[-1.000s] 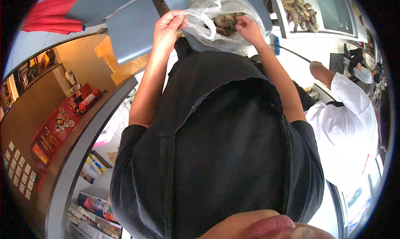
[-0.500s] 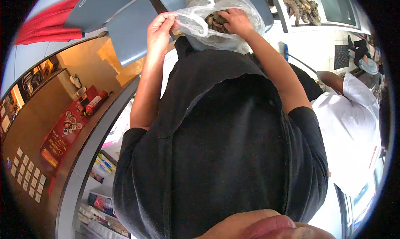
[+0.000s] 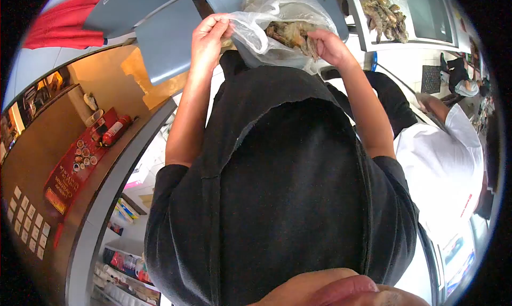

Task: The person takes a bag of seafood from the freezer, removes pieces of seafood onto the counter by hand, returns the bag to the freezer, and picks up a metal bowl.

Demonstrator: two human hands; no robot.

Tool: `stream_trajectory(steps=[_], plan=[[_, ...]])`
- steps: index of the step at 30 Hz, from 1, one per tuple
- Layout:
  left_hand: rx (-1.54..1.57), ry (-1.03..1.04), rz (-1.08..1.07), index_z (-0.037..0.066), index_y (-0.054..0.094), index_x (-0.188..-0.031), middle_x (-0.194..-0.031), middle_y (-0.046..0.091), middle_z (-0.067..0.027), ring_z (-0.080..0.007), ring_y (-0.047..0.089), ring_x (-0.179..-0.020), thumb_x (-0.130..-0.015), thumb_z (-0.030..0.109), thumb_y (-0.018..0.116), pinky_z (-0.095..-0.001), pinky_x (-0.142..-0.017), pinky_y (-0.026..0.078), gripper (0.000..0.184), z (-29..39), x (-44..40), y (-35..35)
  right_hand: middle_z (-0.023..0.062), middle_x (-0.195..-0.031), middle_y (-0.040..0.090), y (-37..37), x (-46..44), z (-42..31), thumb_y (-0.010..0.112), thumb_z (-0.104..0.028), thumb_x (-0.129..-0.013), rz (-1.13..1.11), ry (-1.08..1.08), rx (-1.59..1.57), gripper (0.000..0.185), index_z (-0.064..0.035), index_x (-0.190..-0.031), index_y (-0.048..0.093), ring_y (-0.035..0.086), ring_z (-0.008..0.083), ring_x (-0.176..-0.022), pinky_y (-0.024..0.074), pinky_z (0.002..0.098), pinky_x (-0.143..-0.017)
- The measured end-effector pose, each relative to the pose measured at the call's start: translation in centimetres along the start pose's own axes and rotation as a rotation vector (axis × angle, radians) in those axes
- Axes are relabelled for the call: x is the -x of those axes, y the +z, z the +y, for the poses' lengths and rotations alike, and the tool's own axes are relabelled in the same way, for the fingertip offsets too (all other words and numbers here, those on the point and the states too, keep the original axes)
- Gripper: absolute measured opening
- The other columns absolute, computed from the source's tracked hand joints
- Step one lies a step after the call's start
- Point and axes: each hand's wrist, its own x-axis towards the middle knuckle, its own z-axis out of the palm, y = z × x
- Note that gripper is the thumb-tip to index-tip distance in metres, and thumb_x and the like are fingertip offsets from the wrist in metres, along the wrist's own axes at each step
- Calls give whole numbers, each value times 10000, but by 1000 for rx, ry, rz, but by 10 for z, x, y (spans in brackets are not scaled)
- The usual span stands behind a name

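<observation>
My left hand pinches the rim of a clear plastic bag and pulls it out to the left. Inside the bag's mouth lie brown and yellowish mottled pieces, which look like prawns, though their kind is not sharp. At the right side of the opening, the fingers of my right hand are closed on one of these mottled pieces. That piece stands partly lifted against the bag's rim. The bag's lower part is hidden by its folds and by my black apron.
Similar brown pieces are heaped on a white-edged counter at upper right. Blue-grey panels stand at upper left. A person in a white shirt is close on my right, and another person is farther off.
My right hand has come up and right out of the bag's middle, drawing mottled pieces toward its rim. My left hand still holds the bag. The person in white has shifted slightly.
</observation>
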Motion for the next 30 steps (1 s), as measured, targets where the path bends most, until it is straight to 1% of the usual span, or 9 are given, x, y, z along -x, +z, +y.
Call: stream_trajectory(steps=[7,11,12,15,20,24,26,28,30], plan=[[-26,-12,-23,-15,649,-952,-794,618,-24,-106,547,-721,-908,93,579,-242,-686,443,136,-1,-11,12,39,-888,636,-25,60,-20,565,-59,-873,-16,-188,-69,274,25,-1131,522,616,113,-708,506,259,-632],[-98,-22,-8,-16,647,-962,-825,611,-15,-93,530,-735,-922,94,545,-228,-689,427,155,0,-14,21,13,-741,614,-78,87,-41,568,-27,-856,90,-373,-161,135,-6,-989,582,556,94,-573,452,222,-536],[-103,-43,-38,6,637,-996,-921,633,-33,-118,566,-826,-933,104,528,-258,-751,440,159,-5,-16,16,16,-690,592,-105,81,-41,564,-21,-846,235,-449,-175,68,-13,-910,582,521,102,-525,418,229,-491],[-39,-34,-29,2,646,-962,-836,624,-9,-81,540,-740,-930,87,533,-219,-680,427,145,-9,-15,21,29,-681,582,-140,93,-65,566,-29,-840,545,-594,-216,49,-8,-884,578,500,114,-509,388,237,-461],[-37,-26,-63,10,644,-969,-842,631,-4,-79,543,-745,-936,102,536,-225,-695,431,145,-7,-11,21,107,-806,582,-164,89,-95,582,-65,-833,951,-702,-117,148,27,-944,548,548,184,-598,462,281,-488],[-83,-14,-48,15,645,-975,-845,630,-4,-81,541,-757,-937,102,535,-232,-704,431,145,-6,-3,19,142,-841,611,-212,58,-104,606,-86,-821,1184,-680,125,233,63,-995,563,601,210,-641,506,307,-507],[-87,1,-41,8,649,-963,-840,627,-9,-86,540,-762,-935,103,534,-235,-704,431,151,-6,5,17,215,-925,658,-291,25,-82,619,-231,-804,1310,-542,696,405,98,-1040,615,656,322,-803,533,409,-658],[-101,23,-30,0,649,-952,-829,626,-13,-88,543,-751,-928,97,542,-236,-704,434,147,-4,8,11,255,-1028,647,-271,32,-80,563,-423,-790,1434,-277,1175,512,15,-1039,655,611,395,-1007,454,433,-885],[-72,18,2,-5,650,-947,-820,628,-18,-90,547,-738,-919,89,553,-236,-697,441,138,-7,17,2,264,-995,650,-203,56,-77,651,-379,-747,1419,-386,1065,472,21,-996,670,630,359,-987,483,418,-834]])
